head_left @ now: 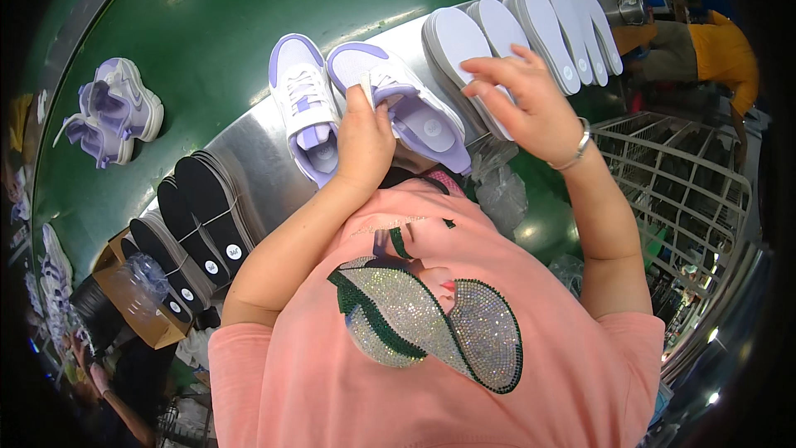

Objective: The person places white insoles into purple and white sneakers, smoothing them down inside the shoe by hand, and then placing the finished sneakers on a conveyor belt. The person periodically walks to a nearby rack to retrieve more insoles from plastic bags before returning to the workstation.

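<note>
Two lavender-and-white sneakers lie side by side on a metal ledge in front of me. My left hand (367,145) is closed on the tongue of the right-hand sneaker (358,58), pulling its opening wide. Inside that shoe a pale purple insole (433,128) with a round white mark shows. The left-hand sneaker (292,75) rests just left of my wrist, its strap across the laces. My right hand (539,112) hovers beside a stack of light grey insoles (458,37), fingers apart and holding nothing. More grey insole stacks (543,25) stand in a row to the right.
Black insole bundles (199,207) lie at left, beside a cardboard box (157,328) with clear plastic. Another sneaker pair (116,108) sits on the green belt (215,8). A white wire cart (663,166) and a person in orange (724,58) are at right.
</note>
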Demonstrator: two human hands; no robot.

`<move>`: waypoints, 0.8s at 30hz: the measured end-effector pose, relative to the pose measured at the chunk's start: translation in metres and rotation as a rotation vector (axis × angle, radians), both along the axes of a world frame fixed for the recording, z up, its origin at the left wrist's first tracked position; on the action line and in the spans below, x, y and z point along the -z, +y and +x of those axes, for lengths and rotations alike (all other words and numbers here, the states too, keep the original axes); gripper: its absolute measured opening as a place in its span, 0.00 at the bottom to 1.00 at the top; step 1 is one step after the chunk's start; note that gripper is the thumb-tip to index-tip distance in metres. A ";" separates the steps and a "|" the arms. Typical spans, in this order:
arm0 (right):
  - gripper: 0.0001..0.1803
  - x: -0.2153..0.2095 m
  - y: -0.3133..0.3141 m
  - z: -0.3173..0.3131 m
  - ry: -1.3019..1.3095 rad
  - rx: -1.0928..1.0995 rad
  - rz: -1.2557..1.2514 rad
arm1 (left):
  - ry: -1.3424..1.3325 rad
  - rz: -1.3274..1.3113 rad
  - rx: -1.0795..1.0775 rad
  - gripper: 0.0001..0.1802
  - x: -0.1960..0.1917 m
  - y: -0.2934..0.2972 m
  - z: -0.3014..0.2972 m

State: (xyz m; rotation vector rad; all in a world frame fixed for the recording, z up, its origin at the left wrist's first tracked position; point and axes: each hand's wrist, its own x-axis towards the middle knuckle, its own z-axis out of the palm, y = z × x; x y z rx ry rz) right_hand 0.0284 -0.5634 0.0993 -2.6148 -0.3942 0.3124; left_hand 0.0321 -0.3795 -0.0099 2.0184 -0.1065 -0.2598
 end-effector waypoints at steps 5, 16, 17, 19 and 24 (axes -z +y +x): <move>0.16 0.020 0.008 -0.031 0.186 -0.280 -0.176 | -0.072 0.062 0.037 0.12 -0.003 -0.005 0.004; 0.15 0.077 0.016 -0.011 0.612 -0.460 -0.541 | -0.042 0.118 0.045 0.14 0.005 -0.018 0.016; 0.15 0.077 0.015 -0.012 0.602 -0.446 -0.522 | -0.039 0.112 0.040 0.14 0.006 -0.018 0.015; 0.15 0.079 0.014 -0.016 0.579 -0.428 -0.501 | -0.030 0.139 0.034 0.12 0.002 -0.018 0.013; 0.13 0.059 0.008 -0.014 0.401 -0.309 -0.173 | -0.057 0.068 0.033 0.13 0.004 -0.015 0.013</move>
